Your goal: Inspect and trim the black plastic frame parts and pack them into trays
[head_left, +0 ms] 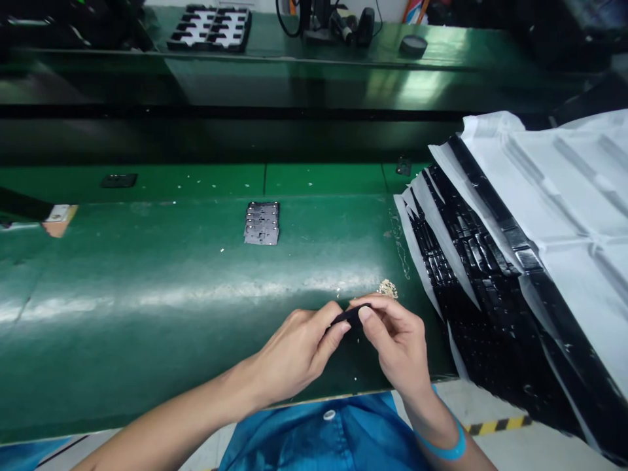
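Observation:
Near the front edge of the green bench (147, 307), both of my hands pinch one small black plastic part (349, 315). My left hand (299, 350) grips its left end with thumb and fingers closed. My right hand (395, 340) holds its right end between thumb and forefinger. Most of the part is hidden by my fingers. A small pile of pale trimmings (387, 288) lies just beyond my right hand.
A short row of dark parts (262, 223) lies mid-bench. At the right, stacked black trays with white sheets (495, 261) lean over the bench edge. A black tray (210, 27), cables and a round black puck (413, 44) sit on the far bench. One small dark part (118, 180) rests far left.

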A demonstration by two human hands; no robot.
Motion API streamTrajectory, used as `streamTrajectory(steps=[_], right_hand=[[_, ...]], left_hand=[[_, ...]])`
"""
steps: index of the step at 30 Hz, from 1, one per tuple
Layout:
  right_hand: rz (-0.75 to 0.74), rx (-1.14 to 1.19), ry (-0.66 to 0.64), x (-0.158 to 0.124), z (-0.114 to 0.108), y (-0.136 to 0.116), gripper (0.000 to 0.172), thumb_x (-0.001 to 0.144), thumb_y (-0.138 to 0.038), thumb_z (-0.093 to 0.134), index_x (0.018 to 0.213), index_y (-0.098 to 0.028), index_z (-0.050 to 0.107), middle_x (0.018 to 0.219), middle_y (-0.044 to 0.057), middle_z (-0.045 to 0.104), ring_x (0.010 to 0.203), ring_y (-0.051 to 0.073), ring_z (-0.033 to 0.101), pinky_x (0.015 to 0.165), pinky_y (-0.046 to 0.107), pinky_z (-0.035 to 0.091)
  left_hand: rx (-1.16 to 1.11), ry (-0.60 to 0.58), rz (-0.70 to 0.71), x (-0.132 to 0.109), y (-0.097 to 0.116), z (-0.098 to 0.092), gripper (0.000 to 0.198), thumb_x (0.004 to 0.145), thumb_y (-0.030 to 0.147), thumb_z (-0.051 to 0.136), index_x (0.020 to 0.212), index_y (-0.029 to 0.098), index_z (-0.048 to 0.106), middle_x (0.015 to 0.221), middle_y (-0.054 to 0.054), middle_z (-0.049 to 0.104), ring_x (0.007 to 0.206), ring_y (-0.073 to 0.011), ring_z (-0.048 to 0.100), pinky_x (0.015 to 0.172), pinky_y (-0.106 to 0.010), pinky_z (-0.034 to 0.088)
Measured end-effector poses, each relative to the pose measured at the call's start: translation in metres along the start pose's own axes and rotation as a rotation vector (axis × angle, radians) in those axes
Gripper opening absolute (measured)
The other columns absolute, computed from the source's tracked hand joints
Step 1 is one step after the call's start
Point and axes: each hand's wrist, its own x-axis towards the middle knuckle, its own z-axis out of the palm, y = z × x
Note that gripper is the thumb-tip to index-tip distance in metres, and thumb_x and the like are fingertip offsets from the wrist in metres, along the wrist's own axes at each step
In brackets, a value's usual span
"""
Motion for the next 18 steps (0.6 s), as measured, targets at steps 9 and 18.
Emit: streamTrajectory(steps=[9,18], right_hand=[[-0.075,-0.040,0.056,-0.006,-0.003,0.005,0.018,0.094,-0.018,0.066,0.086,-0.022,0.082,0.073,0.001,0.075,0.056,0.013,0.062,0.051,0.023,0.047],[-0.040,0.032,0.028,0.002,-0.014,0.017,0.020,0.093,-0.014,0.064,0.090,-0.020,0.083,0.062,-0.003,0.063,0.044,0.007,0.047,0.042,0.020,0.036]], left_hand=[[-0.016,-0.043,-0.001,-0.001,0.004,0.007,0.022,0.111,0.030,0.038,0.090,0.024,0.043,0.064,0.008,0.034,0.053,-0.0127,0.030,0.056,-0.031,0.023],[-0.022,-0.111,-0.028,0.017,0.002,0.008,0.022,0.112,0.034,0.037,0.094,0.023,0.045,0.070,0.006,0.041,0.060,-0.0134,0.035,0.060,-0.030,0.027]])
